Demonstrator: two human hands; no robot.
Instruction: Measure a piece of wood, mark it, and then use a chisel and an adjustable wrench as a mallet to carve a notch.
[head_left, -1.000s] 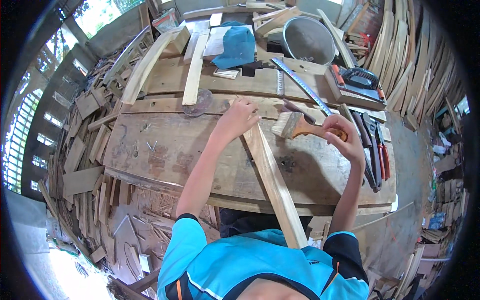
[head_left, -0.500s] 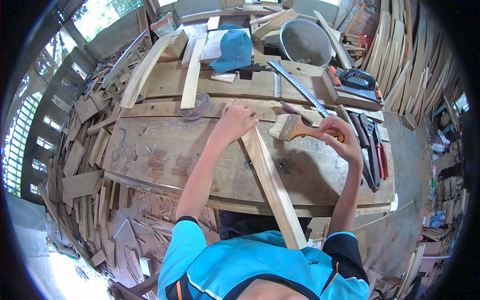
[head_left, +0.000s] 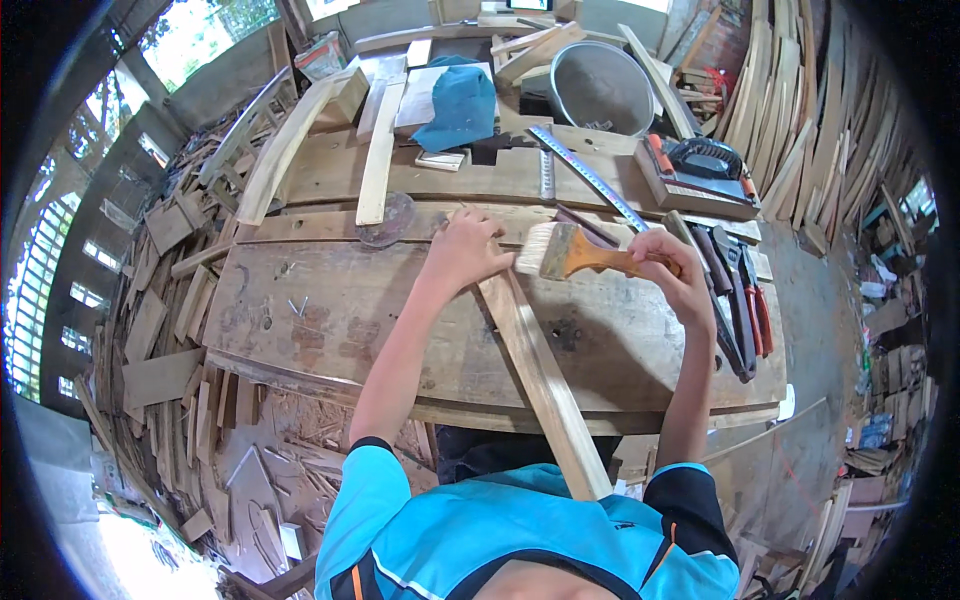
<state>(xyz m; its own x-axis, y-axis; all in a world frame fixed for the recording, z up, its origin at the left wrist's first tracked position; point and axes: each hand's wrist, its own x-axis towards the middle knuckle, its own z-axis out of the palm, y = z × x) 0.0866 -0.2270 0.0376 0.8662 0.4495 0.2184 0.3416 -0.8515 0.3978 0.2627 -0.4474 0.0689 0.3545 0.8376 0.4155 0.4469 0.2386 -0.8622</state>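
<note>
A long squared wooden strip [head_left: 546,375] slants over the front of the workbench, its near end close to my chest. Around its far end, my left hand [head_left: 466,246] is closed, hiding that end. My right hand [head_left: 670,270] grips a wide paintbrush [head_left: 600,258] by its orange-brown handle. The pale bristles point left, beside my left thumb and by the strip's far part; whether they touch the wood I cannot tell.
On the workbench [head_left: 330,330] lie a round disc [head_left: 386,220], a steel ruler [head_left: 590,178], pliers [head_left: 755,300], a blue cloth [head_left: 458,105] and a hand sander [head_left: 706,160]. A metal bucket [head_left: 603,90] stands behind. Scrap wood [head_left: 165,370] piles up at the left.
My right hand has brought the paintbrush left, so its bristles are now closer to my left hand and the strip. My left hand keeps its hold on the strip's far end.
</note>
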